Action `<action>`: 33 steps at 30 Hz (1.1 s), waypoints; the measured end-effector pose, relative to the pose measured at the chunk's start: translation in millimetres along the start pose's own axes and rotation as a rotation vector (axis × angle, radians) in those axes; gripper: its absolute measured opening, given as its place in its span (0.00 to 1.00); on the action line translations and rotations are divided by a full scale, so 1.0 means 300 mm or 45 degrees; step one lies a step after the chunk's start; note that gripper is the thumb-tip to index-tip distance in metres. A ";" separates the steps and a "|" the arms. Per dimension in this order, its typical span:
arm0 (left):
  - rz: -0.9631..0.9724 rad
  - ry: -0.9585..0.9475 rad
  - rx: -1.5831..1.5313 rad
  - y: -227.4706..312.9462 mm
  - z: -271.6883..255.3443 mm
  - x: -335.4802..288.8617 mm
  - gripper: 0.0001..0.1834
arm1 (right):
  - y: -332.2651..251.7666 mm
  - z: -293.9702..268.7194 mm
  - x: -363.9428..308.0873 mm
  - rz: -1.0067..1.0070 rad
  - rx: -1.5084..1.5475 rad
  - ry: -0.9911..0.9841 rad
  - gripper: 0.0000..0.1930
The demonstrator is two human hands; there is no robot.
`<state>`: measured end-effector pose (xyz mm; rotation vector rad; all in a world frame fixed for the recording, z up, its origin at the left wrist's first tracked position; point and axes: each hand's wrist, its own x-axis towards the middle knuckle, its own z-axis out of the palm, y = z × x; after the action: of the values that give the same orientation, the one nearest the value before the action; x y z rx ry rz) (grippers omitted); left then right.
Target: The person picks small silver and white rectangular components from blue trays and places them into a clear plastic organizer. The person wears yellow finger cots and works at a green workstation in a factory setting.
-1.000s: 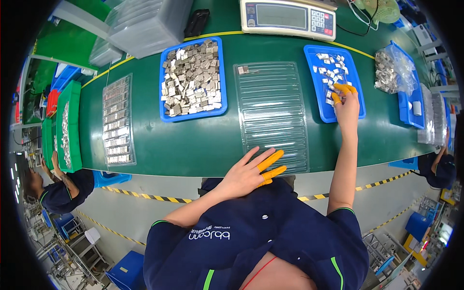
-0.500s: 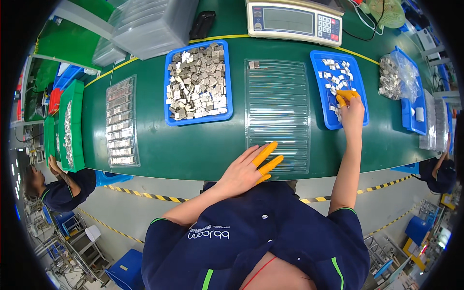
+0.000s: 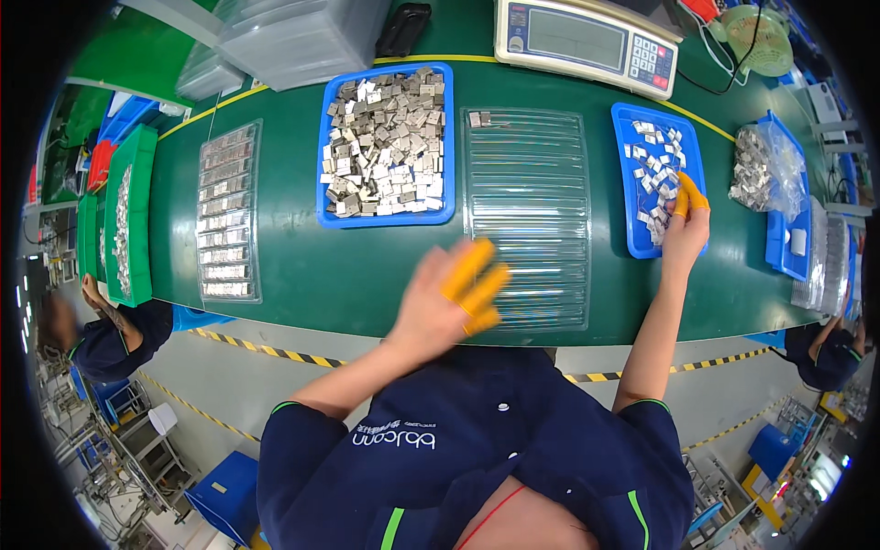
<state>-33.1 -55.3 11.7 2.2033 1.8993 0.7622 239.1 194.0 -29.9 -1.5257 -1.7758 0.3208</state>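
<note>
My left hand (image 3: 447, 291), with yellow finger cots on several fingers, is over the lower left edge of a clear ribbed plastic tray (image 3: 527, 220). Motion blurs it a little; its fingers are stretched out and hold nothing. Two small metal parts (image 3: 480, 119) lie in the top slot of that tray. My right hand (image 3: 689, 220), also in yellow finger cots, reaches into a blue tray (image 3: 632, 246) of small white-and-silver parts (image 3: 653, 156). Its fingertips are closed together at the parts; whatever lies between them is too small to make out.
A blue tray (image 3: 323, 216) heaped with silver metal parts stands left of the ribbed tray. Farther left are a filled clear tray (image 3: 227, 220) and a green bin (image 3: 142, 220). A weighing scale (image 3: 587, 41) stands at the back. Bagged parts (image 3: 753, 165) lie at right. A co-worker (image 3: 115, 344) is at far left.
My left hand has shifted left and slightly up, partly off the clear tray. My right hand has moved a little right and down within the blue tray. The whole view has shifted slightly.
</note>
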 end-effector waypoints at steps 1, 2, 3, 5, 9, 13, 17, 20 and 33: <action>-0.140 0.162 0.154 -0.048 -0.020 0.021 0.25 | -0.009 -0.005 0.001 0.003 0.011 -0.005 0.13; -0.279 0.324 0.309 -0.107 -0.040 0.045 0.22 | -0.024 -0.012 0.003 0.006 0.022 -0.008 0.13; -0.355 0.406 0.389 -0.167 -0.072 0.060 0.19 | -0.033 -0.014 0.004 0.010 0.034 -0.013 0.14; -0.510 0.483 0.554 -0.251 -0.130 0.084 0.15 | -0.014 -0.006 -0.007 -0.066 -0.036 -0.031 0.14; -0.563 0.411 0.508 -0.311 -0.157 0.095 0.12 | -0.020 -0.014 -0.015 -0.052 -0.025 -0.052 0.15; -0.544 0.225 0.635 -0.324 -0.142 0.103 0.12 | -0.075 -0.007 -0.037 0.004 0.133 -0.058 0.13; -0.509 0.178 0.663 -0.325 -0.142 0.104 0.11 | -0.089 -0.008 -0.042 0.073 0.026 -0.136 0.14; -0.527 0.155 0.601 -0.337 -0.143 0.121 0.11 | -0.124 -0.015 -0.042 0.050 -0.041 -0.133 0.15; -0.558 0.047 0.388 -0.354 -0.164 0.142 0.11 | -0.118 -0.020 -0.050 0.092 0.323 0.093 0.09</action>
<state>-146.5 -4.5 21.9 1.8062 2.5327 0.4653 217.1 169.3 -9.1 -1.4034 -1.5608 0.5004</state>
